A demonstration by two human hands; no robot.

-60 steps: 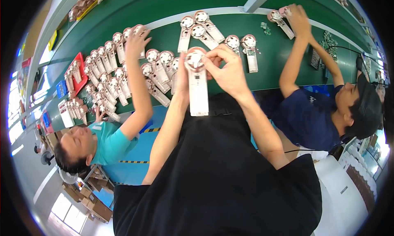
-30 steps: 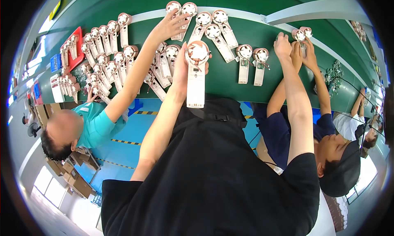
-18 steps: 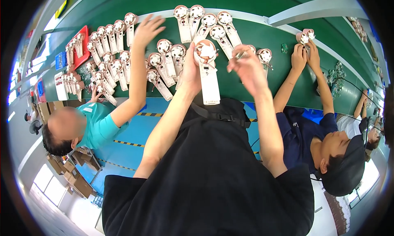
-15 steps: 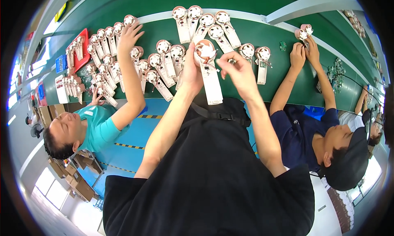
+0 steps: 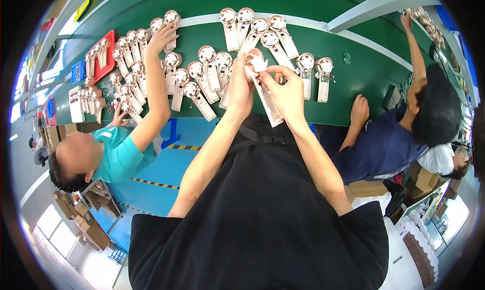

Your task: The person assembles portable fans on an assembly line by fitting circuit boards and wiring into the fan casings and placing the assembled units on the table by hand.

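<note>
Fiddly bit at the neck of a handheld fan, both hands on it

So the held fan (image 5: 269, 109) is my landmark here. It's up in front of the wearer's body, off the green workbench (image 5: 353, 88), round head at the far end and pale handle sloping back toward the body and a bit right. The left hand (image 5: 242, 90) is wrapped round the head from the left side, a firm hold. The right hand (image 5: 287, 90) comes in from the right, thumb and fingertips drawn close together at the neck, just below the white bladed wheel (image 5: 258, 64). Can't tell if there's a small part or wire pinched in there, the fingers hide it

My read: the step in hand is some fine fitting or adjusting where head meets handle. Next move probably calls for the left to keep the head steady while the right works with a light, precise pinch, clear of the blades

Around the held fan: a bunch of similar fans (image 5: 270, 40) lies just beyond it, two more (image 5: 305, 74) to its right, and small green circuit boards (image 5: 347, 58) farther right
</note>
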